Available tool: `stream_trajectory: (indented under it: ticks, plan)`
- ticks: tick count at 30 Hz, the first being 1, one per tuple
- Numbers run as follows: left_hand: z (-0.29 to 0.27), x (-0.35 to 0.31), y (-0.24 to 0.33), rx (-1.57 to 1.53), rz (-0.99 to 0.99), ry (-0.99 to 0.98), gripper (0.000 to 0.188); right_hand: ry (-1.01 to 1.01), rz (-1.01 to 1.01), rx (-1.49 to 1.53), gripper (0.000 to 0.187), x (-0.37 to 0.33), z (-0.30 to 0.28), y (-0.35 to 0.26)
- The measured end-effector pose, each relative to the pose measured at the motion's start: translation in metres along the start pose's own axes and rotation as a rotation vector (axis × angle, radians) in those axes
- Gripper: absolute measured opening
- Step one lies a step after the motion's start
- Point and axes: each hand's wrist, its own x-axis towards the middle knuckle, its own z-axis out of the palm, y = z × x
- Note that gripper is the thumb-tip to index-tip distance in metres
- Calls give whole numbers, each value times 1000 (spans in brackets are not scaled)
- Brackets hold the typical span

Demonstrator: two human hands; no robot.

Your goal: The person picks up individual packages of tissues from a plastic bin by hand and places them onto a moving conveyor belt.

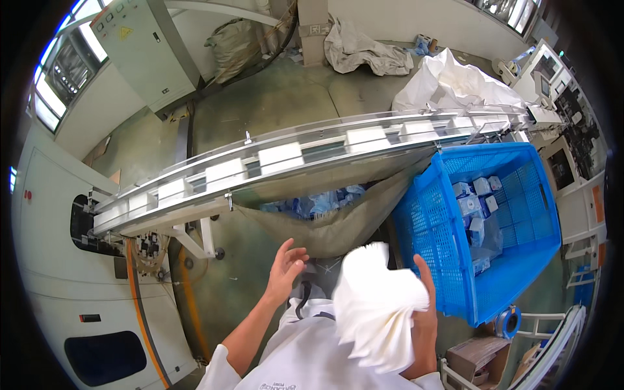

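Observation:
My right hand (426,322) grips a thick stack of white folded tissues (374,302) in front of my chest. The sheets fan out unevenly, and most of the fingers are behind them. To the left of the stack, my left hand (286,270) is raised with its fingers apart and nothing in it. Beyond both hands, a narrow conveyor (205,196) runs across the view between clear side rails. Separate white tissue blocks (281,158) sit along it in a row.
A large blue plastic crate (432,244) stands tilted at my right, holding several small blue-and-white packs (469,207). Below the conveyor hangs a grey cloth sack (331,237) with plastic packaging (318,203) inside. A pale machine cabinet (71,260) stands left.

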Motion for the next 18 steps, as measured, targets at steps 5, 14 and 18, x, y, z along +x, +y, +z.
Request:
stream_trajectory:
  ticks: [5,14,18]
  plan:
    - [8,-1,-3,14,-95,6,54,-115,-134,45,89,-1,6,-11]
    - [-8,20,-12,52,-68,33,53,-146,-180,-144,85,58,24,-1]
    - [-29,25,-13,111,-55,7,42,-180,-15,-19,98,32,65,-19]
